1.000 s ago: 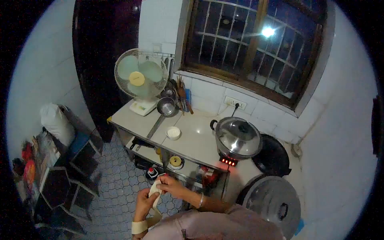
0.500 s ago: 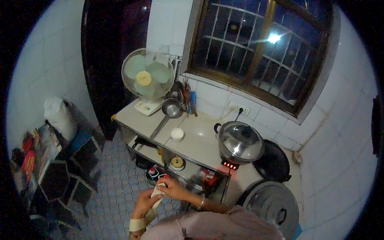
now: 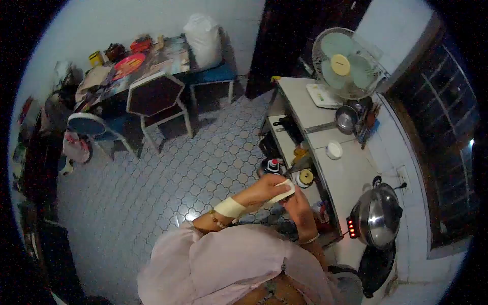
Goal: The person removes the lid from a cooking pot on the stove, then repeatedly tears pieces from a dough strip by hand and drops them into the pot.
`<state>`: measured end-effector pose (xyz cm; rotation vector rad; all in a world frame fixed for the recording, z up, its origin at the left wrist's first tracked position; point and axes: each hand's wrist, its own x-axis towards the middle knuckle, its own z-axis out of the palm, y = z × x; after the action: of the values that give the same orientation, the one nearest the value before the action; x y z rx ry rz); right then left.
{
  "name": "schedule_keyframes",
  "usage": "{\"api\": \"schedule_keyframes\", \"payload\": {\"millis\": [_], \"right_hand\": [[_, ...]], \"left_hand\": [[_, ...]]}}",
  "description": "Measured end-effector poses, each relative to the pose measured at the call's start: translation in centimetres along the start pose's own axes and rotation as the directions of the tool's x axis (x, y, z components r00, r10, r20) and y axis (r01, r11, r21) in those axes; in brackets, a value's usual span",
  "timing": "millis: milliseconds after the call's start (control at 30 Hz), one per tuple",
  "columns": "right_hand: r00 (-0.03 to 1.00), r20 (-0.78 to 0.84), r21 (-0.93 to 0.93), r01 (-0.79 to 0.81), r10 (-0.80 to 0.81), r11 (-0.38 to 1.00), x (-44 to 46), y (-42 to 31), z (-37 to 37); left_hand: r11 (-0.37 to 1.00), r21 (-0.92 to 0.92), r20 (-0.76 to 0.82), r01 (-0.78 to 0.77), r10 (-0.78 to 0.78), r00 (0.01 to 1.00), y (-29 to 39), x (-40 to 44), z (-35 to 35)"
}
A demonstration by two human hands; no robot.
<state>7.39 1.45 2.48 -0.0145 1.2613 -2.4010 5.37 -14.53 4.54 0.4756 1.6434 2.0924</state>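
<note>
In front of my body, above the floor, both hands meet around a flat, cream-coloured strip (image 3: 288, 189); its material is hard to make out. The fingers of my left hand (image 3: 259, 192) are closed on it, and a band (image 3: 230, 208) of similar colour circles the left wrist above a beaded bracelet (image 3: 218, 220). From the other side my right hand (image 3: 299, 207) pinches the strip, its fingertips partly hidden. Beyond the hands is the counter (image 3: 338, 178), carrying a small white bowl (image 3: 334, 150).
A lidded steel pot (image 3: 381, 214) stands on a cooker with red lights (image 3: 352, 228). A fan (image 3: 341, 63) and a long-handled pan (image 3: 346, 119) are farther back. Chairs (image 3: 155, 96) and a cluttered table (image 3: 178, 55) stand across the tiled floor (image 3: 203, 152).
My view has swung left, bringing the table and chairs into sight and shifting the counter rightward. Both hands still hold the strip, with the left forearm now lying more sideways.
</note>
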Motion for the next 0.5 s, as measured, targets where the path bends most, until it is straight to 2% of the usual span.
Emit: {"api": "schedule_keyframes", "payload": {"millis": [33, 67, 133, 200, 267, 300, 333, 367, 400, 467, 500], "right_hand": [[1.0, 0.011, -0.001, -0.015, 0.015, 1.0, 0.4, 0.2, -0.4], [0.999, 0.033, -0.226, 0.042, -0.036, 0.973, 0.7, 0.5, -0.8], [0.991, 0.11, 0.062, 0.075, -0.081, 0.995, 0.0, -0.4, 1.3], [0.99, 0.106, 0.043, 0.088, -0.092, 0.995, -0.2, -0.6, 1.9], [0.989, 0.096, 0.024, 0.111, -0.113, 0.994, -0.3, -0.5, 1.2], [0.923, 0.223, -0.566, 0.385, -0.314, 0.729, -0.5, -0.3, 0.2], [0.821, 0.435, -0.86, 0.501, -0.37, 0.101, -0.7, 0.0, -0.6], [0.824, 0.428, -0.863, 0.495, -0.371, 0.102, -0.7, 0.3, -1.2], [0.931, 0.183, -0.833, 0.318, -0.315, 0.453, -0.7, 0.3, -1.3], [0.984, -0.045, -0.664, 0.1, -0.173, 0.741, -0.5, 0.1, -1.1], [0.965, -0.084, -0.575, 0.155, -0.247, 0.803, -0.6, -0.3, 0.4]], "left_hand": [[0.996, -0.087, 0.074, 0.012, -0.006, 0.997, -0.1, 0.1, -0.2], [0.999, -0.038, 0.086, -0.011, 0.015, 0.996, -0.3, 0.0, -0.6], [0.999, 0.011, 0.054, -0.035, 0.035, 0.998, 0.2, -0.1, -0.6], [0.996, 0.064, 0.036, -0.057, 0.055, 0.998, 0.1, 0.0, -0.2], [0.994, -0.079, -0.018, -0.079, 0.078, 0.997, -0.7, 0.2, 0.1], [0.994, -0.08, -0.015, -0.076, 0.076, 0.997, -1.3, 0.4, 0.0], [0.992, 0.051, 0.014, -0.118, 0.117, 0.993, -1.9, 0.7, -0.2], [0.971, 0.177, 0.048, -0.161, 0.155, 0.987, -2.5, 0.9, -0.2], [0.972, 0.174, 0.055, -0.16, 0.152, 0.987, -2.7, 1.0, -0.1], [0.863, 0.371, 0.062, -0.343, 0.345, 0.936, -2.8, 1.1, -0.2], [0.865, 0.368, 0.07, -0.342, 0.342, 0.937, -2.5, 0.9, -0.2]]}}
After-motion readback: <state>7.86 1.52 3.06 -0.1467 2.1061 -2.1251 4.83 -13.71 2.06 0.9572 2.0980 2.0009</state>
